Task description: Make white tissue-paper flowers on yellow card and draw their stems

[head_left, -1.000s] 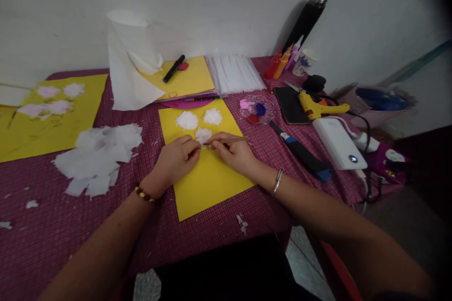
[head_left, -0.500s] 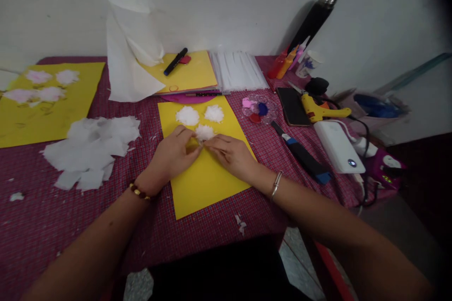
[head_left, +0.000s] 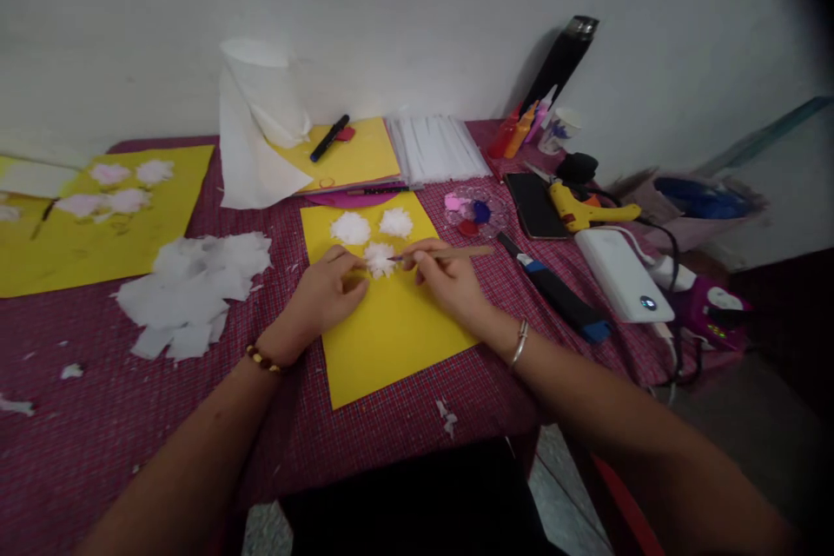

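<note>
A yellow paper sheet (head_left: 391, 321) lies on the red checked tablecloth in front of me, with three white tissue puffs on its far end. My right hand (head_left: 446, 278) is closed on a thin wooden brush (head_left: 456, 253), its tip touching the nearest tissue puff (head_left: 379, 260). My left hand (head_left: 326, 294) rests on the sheet just left of that puff, fingers curled with the fingertips pressing by the puff's edge. Two other puffs (head_left: 350, 228) sit behind it.
A pile of white tissue pieces (head_left: 195, 287) lies left. Another yellow sheet with pink puffs (head_left: 97, 217) is far left. A paint palette (head_left: 475, 208), black phone (head_left: 534, 204), yellow glue gun (head_left: 586, 208), white power bank (head_left: 622, 274) and cutter (head_left: 553, 282) lie right.
Half a second ago both hands pinched at the nearest puff with the brush hidden; now my right hand holds the brush out again, tip on the puff. The view shifted slightly.
</note>
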Motion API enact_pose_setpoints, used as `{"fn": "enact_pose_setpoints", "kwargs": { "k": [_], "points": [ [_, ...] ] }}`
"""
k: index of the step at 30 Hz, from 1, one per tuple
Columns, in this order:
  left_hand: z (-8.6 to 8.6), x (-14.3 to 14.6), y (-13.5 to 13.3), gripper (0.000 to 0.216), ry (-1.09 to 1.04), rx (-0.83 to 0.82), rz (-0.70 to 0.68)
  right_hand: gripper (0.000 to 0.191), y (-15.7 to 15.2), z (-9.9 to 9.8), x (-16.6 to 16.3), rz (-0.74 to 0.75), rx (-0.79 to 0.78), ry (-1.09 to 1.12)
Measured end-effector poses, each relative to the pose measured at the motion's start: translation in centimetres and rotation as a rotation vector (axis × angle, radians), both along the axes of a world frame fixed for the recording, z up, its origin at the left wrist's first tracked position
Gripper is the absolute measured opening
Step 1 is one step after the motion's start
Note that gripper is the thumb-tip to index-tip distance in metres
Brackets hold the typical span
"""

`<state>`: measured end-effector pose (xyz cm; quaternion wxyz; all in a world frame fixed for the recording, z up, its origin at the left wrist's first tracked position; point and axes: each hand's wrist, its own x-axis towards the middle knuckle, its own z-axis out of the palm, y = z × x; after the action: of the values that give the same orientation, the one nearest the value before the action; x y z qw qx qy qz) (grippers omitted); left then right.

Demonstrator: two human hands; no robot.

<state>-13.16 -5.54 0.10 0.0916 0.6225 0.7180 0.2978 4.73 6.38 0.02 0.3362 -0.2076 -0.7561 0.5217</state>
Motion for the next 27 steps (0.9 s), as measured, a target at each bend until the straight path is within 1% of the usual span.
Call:
{"fn": "enact_pose_setpoints", "kwargs": {
  "k": [2,4,6,8,10,11,12,14,17,20,22,24,27],
  "points": [
    [0.1,-0.4,-0.1,0.012,-0.139,0.000,0.020,0.016,0.5,0.2,0.2,-0.041,-0.171,0.013],
    [0.5,-0.9,-0.4,0.010,-0.357,-0.021,0.069,0.015,0.7,0.2,0.2,-0.009,-0.224,-0.008],
    [1.2,-1.5,-0.8,0.012,-0.590,-0.011,0.150,0.014,0.7,-0.2,0.1,0.053,-0.178,-0.033],
    [1.9,-2.3,-1.3,0.014,-0.758,0.077,0.257,0.014,0.6,-0.6,0.0,0.109,-0.070,-0.051],
    [2.7,-3.2,-1.9,0.011,-0.830,0.188,0.351,0.015,0.5,-0.8,-0.2,0.103,0.030,-0.062],
    [3.0,-3.8,-2.2,0.009,-0.836,0.231,0.392,0.016,0.5,-0.9,-0.3,0.079,0.056,-0.067],
    [3.2,-4.4,-2.6,0.007,-0.824,0.261,0.429,0.016,0.6,-0.9,-0.4,0.051,0.065,-0.074],
    [3.7,-5.7,-3.3,0.005,-0.753,0.263,0.496,0.016,0.7,-0.8,-0.4,0.012,0.063,-0.090],
    [4.6,-7.6,-4.6,0.007,-0.611,0.243,0.577,0.017,0.8,-0.6,-0.4,0.005,0.069,-0.101],
    [6.0,-9.2,-6.3,0.010,-0.495,0.312,0.670,0.018,0.7,-0.4,-0.2,0.011,0.077,-0.090],
    [6.8,-10.1,-7.6,0.012,-0.404,0.298,0.717,0.020,0.7,-0.5,-0.1,0.004,0.084,-0.083],
    [7.2,-10.7,-8.6,0.011,-0.261,0.152,0.717,0.021,0.8,-0.5,-0.1,0.001,0.081,-0.082],
    [7.2,-11.1,-9.2,0.012,0.031,-0.142,0.629,0.021,0.9,-0.5,0.1,0.013,0.073,-0.087]
  ]
}}
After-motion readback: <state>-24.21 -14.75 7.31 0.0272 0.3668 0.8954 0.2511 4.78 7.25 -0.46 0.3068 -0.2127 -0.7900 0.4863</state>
